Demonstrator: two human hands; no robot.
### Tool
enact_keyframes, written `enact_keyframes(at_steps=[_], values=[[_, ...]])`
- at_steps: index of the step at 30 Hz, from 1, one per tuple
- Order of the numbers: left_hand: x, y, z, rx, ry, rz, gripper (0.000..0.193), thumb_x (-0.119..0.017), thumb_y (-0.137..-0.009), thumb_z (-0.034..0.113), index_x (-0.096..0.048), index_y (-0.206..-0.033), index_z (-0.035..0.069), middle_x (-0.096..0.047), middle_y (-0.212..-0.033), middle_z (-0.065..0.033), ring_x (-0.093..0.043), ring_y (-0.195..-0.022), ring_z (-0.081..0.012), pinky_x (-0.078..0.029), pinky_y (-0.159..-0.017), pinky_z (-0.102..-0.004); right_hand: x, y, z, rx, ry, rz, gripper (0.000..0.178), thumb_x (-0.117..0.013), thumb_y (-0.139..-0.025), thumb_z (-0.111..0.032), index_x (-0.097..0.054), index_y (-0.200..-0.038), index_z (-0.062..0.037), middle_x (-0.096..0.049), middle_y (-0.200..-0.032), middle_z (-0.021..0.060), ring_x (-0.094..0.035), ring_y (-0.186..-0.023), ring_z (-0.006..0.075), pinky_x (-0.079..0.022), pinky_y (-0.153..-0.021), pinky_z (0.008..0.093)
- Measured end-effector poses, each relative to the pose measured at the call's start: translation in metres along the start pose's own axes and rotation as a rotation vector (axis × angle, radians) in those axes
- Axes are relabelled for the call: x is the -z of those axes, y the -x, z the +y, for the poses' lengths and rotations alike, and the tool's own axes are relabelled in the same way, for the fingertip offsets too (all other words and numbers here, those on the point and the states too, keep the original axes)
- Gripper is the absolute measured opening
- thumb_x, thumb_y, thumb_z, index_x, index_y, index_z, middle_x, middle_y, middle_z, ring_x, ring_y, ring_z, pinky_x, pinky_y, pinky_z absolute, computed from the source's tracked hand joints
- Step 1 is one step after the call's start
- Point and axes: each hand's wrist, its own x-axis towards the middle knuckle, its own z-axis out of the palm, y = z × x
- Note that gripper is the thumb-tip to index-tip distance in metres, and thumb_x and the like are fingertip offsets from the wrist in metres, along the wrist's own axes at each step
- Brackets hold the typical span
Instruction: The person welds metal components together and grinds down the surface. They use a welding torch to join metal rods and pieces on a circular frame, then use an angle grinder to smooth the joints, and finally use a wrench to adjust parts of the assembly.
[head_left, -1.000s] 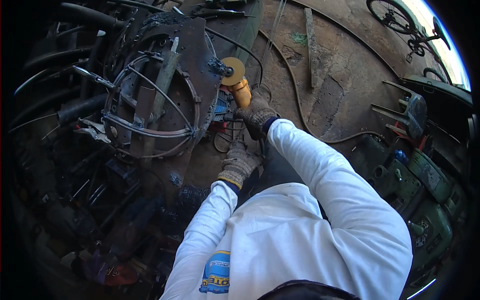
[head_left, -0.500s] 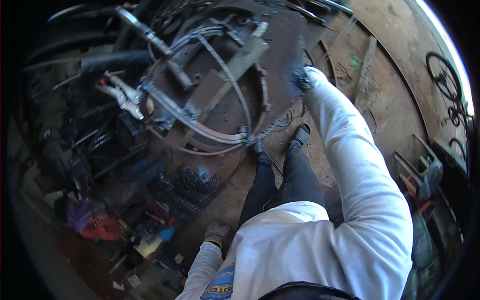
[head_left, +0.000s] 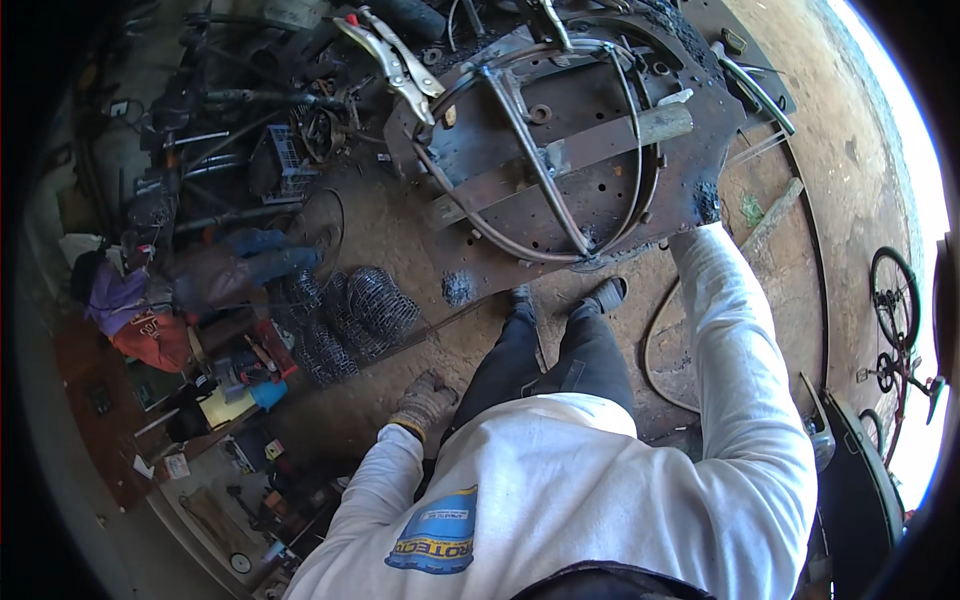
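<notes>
My left hand, in a grey knitted glove, hangs beside my thigh with its fingers loosely apart and nothing in them. My right arm reaches forward to the near right edge of a dark steel table. Past the sleeve's end my right hand cannot be made out. On the table lies a round frame of bent metal bars, with a flat bar across the table beneath its bars. Locking pliers stand at the frame's left rim, apart from both hands.
A heap of chain lies left of my feet. Beyond it are a plastic crate, metal tubes and an orange-red cloth. A hose curves over the floor at right. A bicycle stands farther right.
The view has shifted, so the table and frame now appear farther right and higher. My right arm still reaches to the table edge. My left hand still hangs at my side.
</notes>
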Motion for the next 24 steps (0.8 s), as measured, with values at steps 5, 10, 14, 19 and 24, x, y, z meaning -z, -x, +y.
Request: enact_keyframes(at_steps=[5, 10, 14, 19, 24], values=[[0.047, 0.032, 0.061, -0.117, 0.251, 0.103, 0.039, -0.069, -0.082, 0.026, -0.059, -0.114, 0.006, -0.065, -0.103, -0.0104, -0.063, -0.097, -0.0222, -0.047, -0.09, -0.0337, 0.009, 0.004, 0.011, 0.019, 0.025, 0.037, 0.07, -0.07, -0.079, -0.035, -0.043, -0.134, -0.0029, -0.055, -0.129, 0.0247, -0.055, -0.12, 0.0374, -0.045, -0.099, 0.0427], [0.023, -0.018, -0.01, -0.226, 0.438, 0.231, 0.027, -0.071, -0.083, 0.018, -0.059, -0.106, 0.009, -0.06, -0.088, -0.0027, -0.059, -0.08, -0.0138, -0.05, -0.072, -0.0312, 0.018, 0.014, -0.006, 0.089, -0.007, 0.085, 0.069, -0.069, -0.08, -0.035, -0.042, -0.135, -0.0037, -0.055, -0.13, 0.0248, -0.054, -0.12, 0.038, -0.045, -0.099, 0.0433], [0.038, 0.008, 0.019, -0.196, 0.534, 0.164, 0.028, -0.07, -0.084, 0.018, -0.058, -0.108, 0.01, -0.06, -0.087, -0.0034, -0.059, -0.069, -0.0132, -0.049, -0.061, -0.0297, 0.028, 0.056, -0.01, -0.076, -0.069, 0.263, 0.072, -0.069, -0.08, -0.034, -0.04, -0.138, -0.005, -0.052, -0.133, 0.0246, -0.052, -0.122, 0.039, -0.044, -0.101, 0.0439], [0.05, 0.017, 0.034, -0.17, 0.195, 0.047, 0.035, -0.068, -0.083, 0.025, -0.061, -0.112, 0.008, -0.067, -0.102, -0.0103, -0.064, -0.089, -0.0236, -0.051, -0.081, -0.0362, 0.024, 0.151, 0.005, -0.316, -0.128, 0.228, 0.083, -0.074, -0.077, -0.039, -0.037, -0.141, -0.0022, -0.048, -0.137, 0.0267, -0.049, -0.126, 0.0388, -0.04, -0.105, 0.0423], [0.056, -0.027, 0.03, -0.183, 0.134, -0.033, 0.041, -0.068, -0.081, 0.027, -0.059, -0.116, 0.008, -0.066, -0.104, -0.0125, -0.065, -0.087, -0.0244, -0.052, -0.073, -0.0365, -0.013, 0.277, 0.046, -0.512, -0.197, -0.031, 0.071, -0.073, -0.072, -0.038, -0.053, -0.128, 0.0003, -0.055, -0.127, 0.0294, -0.053, -0.12, 0.0403, -0.043, -0.1, 0.0424]])
